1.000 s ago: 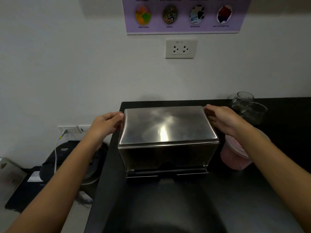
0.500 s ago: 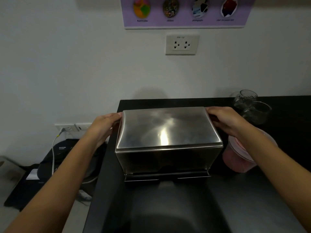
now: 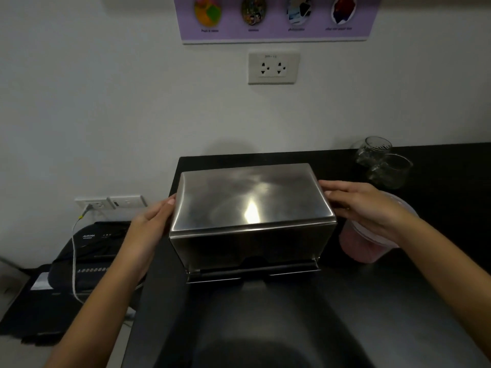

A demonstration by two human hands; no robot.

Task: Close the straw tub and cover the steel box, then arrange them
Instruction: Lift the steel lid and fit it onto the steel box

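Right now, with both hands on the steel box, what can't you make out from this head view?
- Pink tub: the right hand and forearm cover its top, so the lid's seating is hidden.
- Steel box: the cover is on, so its contents and back are hidden.
- Left hand: fingertips touch the cover's side; the grip underneath is hidden.
- Poster: cut off at the top, captions blurred.
- Two glass jars: contents too dim.

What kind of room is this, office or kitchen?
Probably an office pantry or drinks counter, though I can't be sure. A stainless steel lidded box and clear glass jars sit on a black countertop, while a black paper shredder stands on the floor beside it.
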